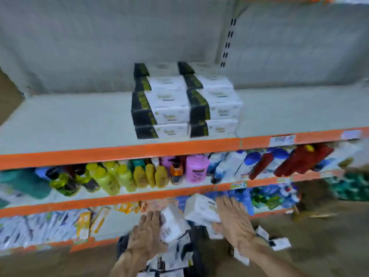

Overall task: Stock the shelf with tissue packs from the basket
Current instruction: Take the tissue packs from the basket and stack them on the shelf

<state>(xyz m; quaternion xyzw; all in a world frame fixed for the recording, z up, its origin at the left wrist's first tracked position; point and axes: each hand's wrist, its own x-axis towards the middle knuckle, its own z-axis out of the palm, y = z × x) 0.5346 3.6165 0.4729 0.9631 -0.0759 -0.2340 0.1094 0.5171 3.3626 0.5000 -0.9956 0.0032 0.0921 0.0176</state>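
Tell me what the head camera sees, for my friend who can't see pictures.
Each hand, left hand and right hand, holds a white tissue pack over a dark basket. Above, more tissue packs sit stacked on a pale shelf, above bottles.

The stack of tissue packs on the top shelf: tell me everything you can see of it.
The stack of tissue packs stands on the pale top shelf, just behind its orange front edge and about mid-width. The packs are white, seemingly soft plastic wrap, each with a black band bearing yellow print at its left end. They sit in two columns side by side, several layers high, with further rows behind. Nothing else touches them; both hands are far below.
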